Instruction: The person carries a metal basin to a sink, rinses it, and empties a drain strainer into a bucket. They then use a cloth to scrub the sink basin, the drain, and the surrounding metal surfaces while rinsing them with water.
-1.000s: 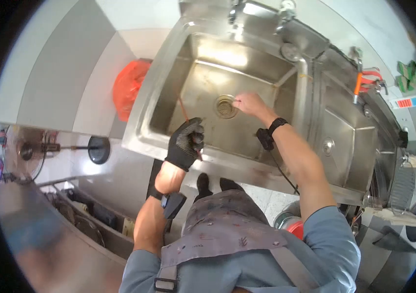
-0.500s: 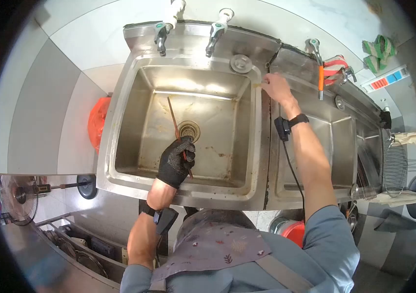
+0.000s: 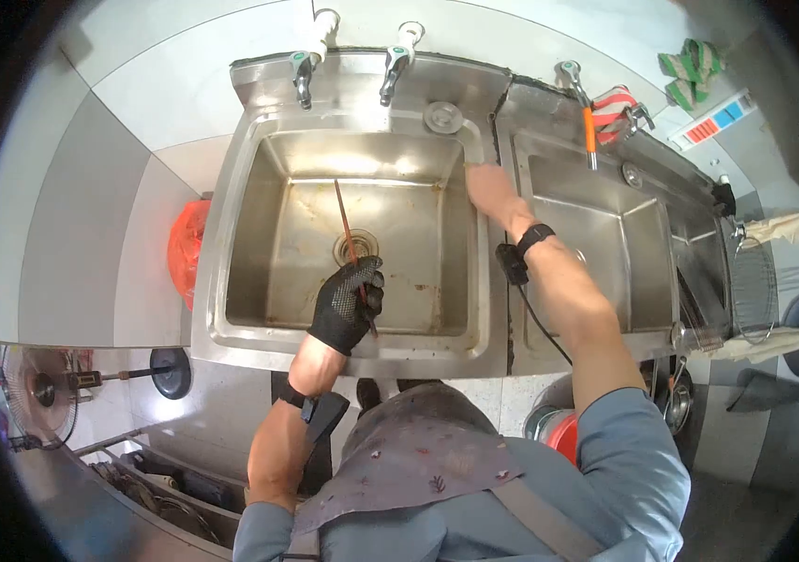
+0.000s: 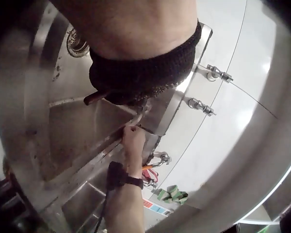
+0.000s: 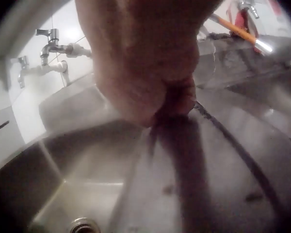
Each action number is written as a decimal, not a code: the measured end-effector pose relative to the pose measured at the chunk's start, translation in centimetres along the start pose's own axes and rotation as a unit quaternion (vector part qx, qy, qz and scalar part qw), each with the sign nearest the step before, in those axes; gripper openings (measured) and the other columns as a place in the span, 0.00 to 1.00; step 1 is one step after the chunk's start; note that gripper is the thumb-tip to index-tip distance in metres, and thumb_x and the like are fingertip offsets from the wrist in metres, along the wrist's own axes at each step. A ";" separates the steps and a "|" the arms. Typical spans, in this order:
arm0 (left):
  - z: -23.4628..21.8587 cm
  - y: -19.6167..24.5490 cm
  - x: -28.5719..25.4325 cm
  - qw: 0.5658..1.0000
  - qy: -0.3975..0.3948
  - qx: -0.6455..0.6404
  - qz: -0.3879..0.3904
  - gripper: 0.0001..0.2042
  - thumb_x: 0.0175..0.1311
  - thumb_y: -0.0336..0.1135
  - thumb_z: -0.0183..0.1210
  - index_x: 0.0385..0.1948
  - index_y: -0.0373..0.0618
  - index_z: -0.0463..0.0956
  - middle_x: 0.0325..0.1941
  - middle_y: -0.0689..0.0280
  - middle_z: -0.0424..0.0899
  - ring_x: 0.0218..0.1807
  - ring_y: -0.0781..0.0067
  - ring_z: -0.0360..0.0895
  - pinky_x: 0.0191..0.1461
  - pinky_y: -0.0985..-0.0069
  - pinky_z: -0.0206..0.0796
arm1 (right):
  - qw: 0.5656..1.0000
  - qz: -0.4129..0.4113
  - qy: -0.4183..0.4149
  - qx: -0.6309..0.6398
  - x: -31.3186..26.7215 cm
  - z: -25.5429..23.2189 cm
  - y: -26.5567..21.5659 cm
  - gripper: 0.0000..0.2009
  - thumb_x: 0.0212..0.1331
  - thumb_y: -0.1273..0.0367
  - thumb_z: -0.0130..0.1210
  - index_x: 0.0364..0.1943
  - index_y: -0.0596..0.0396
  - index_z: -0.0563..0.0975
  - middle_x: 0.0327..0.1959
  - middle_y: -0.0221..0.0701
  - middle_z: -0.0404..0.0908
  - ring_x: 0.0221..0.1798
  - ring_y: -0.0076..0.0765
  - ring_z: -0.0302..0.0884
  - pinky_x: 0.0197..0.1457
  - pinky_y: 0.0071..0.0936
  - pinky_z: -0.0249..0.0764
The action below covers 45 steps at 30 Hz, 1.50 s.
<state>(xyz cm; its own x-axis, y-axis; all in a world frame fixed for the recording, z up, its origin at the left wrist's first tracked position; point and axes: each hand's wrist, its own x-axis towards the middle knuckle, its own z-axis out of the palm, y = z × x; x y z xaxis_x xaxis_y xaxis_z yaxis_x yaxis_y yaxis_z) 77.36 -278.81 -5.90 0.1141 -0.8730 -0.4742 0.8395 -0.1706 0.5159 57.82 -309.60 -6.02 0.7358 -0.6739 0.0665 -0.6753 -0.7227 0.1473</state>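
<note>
My left hand (image 3: 348,304), in a black dotted glove, grips a thin reddish-brown stick (image 3: 344,215) over the left sink basin (image 3: 259,234). The stick's far end slants up past the round drain (image 3: 354,245); its near end shows below the palm, and in the left wrist view this blunt end (image 4: 94,98) sticks out beside the glove. My bare right hand (image 3: 495,192) is at the basin's right rim, by the seam between the two sinks. Its fingers are curled down toward the steel and blurred, with their tips hidden; nothing shows between them.
Two taps (image 3: 302,75) rise behind the left basin, with a round metal strainer (image 3: 442,117) on the ledge. A second sink basin (image 3: 596,244) adjoins on the right, below an orange-sleeved tap (image 3: 589,136). An orange-red bag (image 3: 187,251) hangs at the left, and a red bucket (image 3: 563,436) stands below.
My right hand has moved from beside the drain to the right rim, then slightly toward me. The left hand still holds the stick, now over the basin. The head view has shifted.
</note>
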 end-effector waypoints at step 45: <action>18.0 -31.1 -10.4 0.952 -0.143 0.233 -0.137 0.10 0.70 0.36 0.59 0.48 0.44 0.79 0.31 0.70 0.80 0.25 0.80 0.73 0.24 0.82 0.63 | 0.628 0.503 0.269 0.529 -70.7 2.0 20.1 0.09 0.65 0.70 0.59 0.45 0.60 0.81 0.28 0.24 0.79 0.26 0.18 0.73 0.31 0.20 0.71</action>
<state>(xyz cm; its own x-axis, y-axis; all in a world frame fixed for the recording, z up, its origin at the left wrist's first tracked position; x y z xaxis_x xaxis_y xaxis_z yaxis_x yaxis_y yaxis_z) 40.50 -272.67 -4.13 -0.2810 -0.8441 -0.4567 0.4830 -0.5356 0.6928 -7.83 -276.79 -9.71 -0.3718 -0.9277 -0.0333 -0.2592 0.1382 -0.9559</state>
